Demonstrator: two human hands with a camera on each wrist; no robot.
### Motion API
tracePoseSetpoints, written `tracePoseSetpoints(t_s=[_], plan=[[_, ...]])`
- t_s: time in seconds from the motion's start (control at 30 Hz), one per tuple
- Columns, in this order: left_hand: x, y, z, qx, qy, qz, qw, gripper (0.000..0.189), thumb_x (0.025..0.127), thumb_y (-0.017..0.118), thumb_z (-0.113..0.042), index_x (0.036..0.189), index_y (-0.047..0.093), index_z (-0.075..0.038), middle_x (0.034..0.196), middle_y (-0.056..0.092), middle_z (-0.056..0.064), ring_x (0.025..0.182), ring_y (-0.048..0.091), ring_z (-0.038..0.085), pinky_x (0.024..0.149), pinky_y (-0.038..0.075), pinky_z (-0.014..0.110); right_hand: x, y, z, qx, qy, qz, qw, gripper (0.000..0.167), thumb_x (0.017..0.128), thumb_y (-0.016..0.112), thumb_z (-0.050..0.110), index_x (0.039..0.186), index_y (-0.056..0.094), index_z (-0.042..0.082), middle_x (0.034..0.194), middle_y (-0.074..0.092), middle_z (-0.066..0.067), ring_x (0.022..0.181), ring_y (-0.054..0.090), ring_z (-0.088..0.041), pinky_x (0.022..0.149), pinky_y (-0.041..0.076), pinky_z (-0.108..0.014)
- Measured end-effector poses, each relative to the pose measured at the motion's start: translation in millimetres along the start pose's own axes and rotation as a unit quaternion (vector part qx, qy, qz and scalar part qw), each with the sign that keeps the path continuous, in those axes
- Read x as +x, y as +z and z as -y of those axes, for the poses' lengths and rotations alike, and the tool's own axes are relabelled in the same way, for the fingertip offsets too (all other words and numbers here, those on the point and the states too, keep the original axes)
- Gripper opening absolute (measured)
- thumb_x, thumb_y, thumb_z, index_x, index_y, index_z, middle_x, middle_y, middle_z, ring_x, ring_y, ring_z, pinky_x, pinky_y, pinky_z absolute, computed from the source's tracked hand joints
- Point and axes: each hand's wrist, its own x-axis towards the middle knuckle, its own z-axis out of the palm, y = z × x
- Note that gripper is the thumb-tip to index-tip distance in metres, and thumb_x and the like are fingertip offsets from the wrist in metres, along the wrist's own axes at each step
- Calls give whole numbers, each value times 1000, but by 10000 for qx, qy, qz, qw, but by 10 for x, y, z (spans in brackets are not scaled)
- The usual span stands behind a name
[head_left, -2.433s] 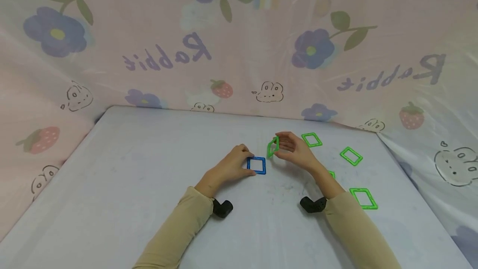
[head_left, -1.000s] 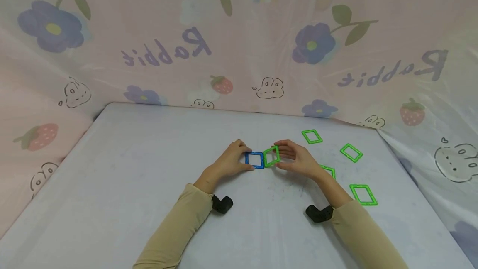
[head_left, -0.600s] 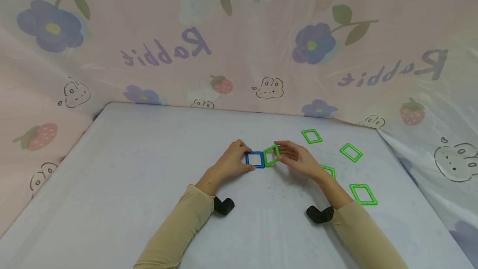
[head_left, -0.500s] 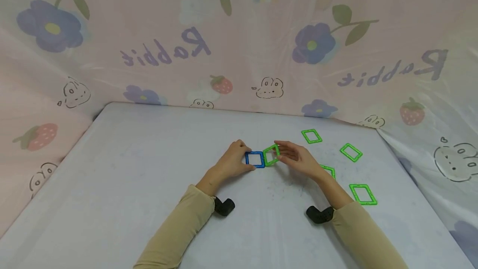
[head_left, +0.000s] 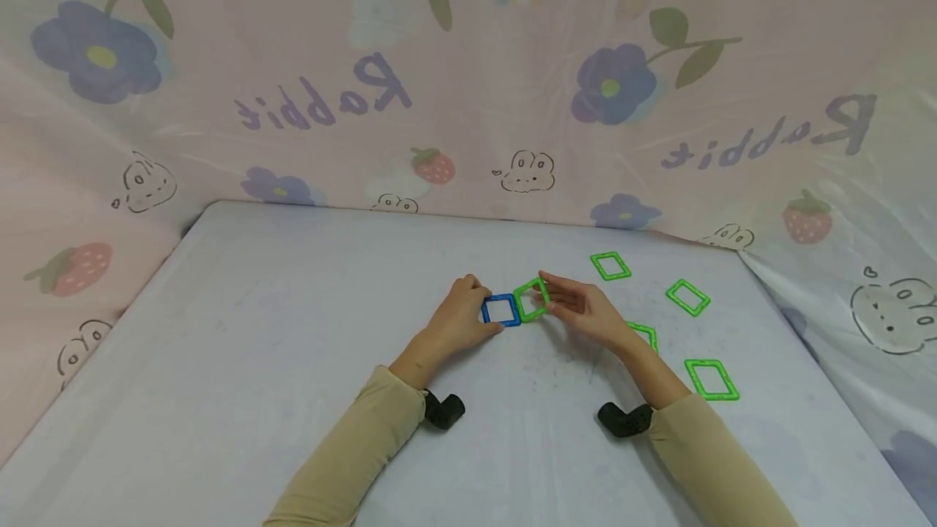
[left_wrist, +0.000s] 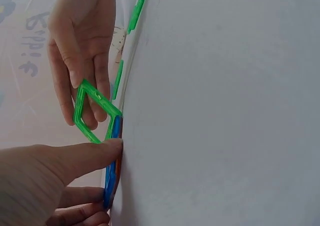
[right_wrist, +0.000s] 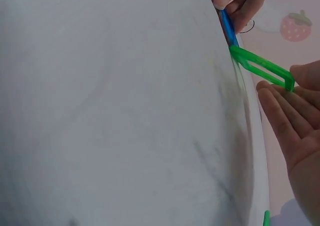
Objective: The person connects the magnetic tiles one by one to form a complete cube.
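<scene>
In the head view my left hand [head_left: 457,315] pinches a blue square magnetic tile [head_left: 501,297] between thumb and fingers, low over the table. My right hand [head_left: 581,307] holds a green square magnetic tile [head_left: 530,284] by its far edge, thumb on one side and fingers behind. The green tile's near edge meets the blue tile's right edge. From the right wrist, the green tile [right_wrist: 265,62] slants up off the table from the blue one [right_wrist: 229,30]. The left wrist view shows the left thumb covering part of the blue tile [left_wrist: 108,186].
Several more green tiles lie flat on the right: one at the back [head_left: 623,263], one farther right [head_left: 696,289], one partly behind the right wrist [head_left: 654,338], and one nearer [head_left: 719,397]. A patterned cloth [head_left: 468,104] rises behind the white table [head_left: 293,348].
The right hand has brought the green tile left and down, from apart to edge against the blue tile. Both tiles have since shifted slightly toward the back, and the blue one has turned a little.
</scene>
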Motion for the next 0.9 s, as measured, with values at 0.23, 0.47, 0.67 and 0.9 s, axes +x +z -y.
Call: tracePoseSetpoints(t_s=[0.23, 0.47, 0.67, 0.9], plan=[[-23, 16, -36, 205, -20, -142, 9997, 55, 81, 77, -32, 120, 61, 4, 112, 54, 13, 99, 48, 21, 83, 47, 33, 11, 0, -3, 95, -1, -151, 9998, 47, 94, 57, -1, 138, 43, -10, 130, 54, -31, 113, 56, -46, 87, 47, -14], [-50, 14, -74, 402, 43, -329, 9986, 51, 81, 78, -31, 112, 61, 5, 103, 51, 12, 96, 46, 23, 79, 46, 33, 31, 11, 18, 191, 324, -426, 9984, 41, 93, 61, 5, 132, 53, -5, 119, 63, -27, 107, 64, -33, 83, 52, -19], [-46, 51, -83, 525, -20, -385, 9979, 54, 81, 77, -35, 112, 60, 6, 105, 53, 14, 96, 47, 23, 75, 47, 33, 58, 24, 10, 47, 400, -680, 9969, 36, 92, 63, 6, 125, 58, -6, 109, 66, -26, 92, 69, -20, 78, 55, -27], [-51, 76, -113, 530, -47, -503, 9973, 56, 80, 78, -35, 113, 59, 7, 105, 53, 15, 94, 46, 24, 75, 46, 34, 90, 41, -25, -167, 360, -730, 9965, 38, 92, 64, 7, 126, 58, -5, 111, 65, -26, 93, 69, -27, 77, 54, -22]])
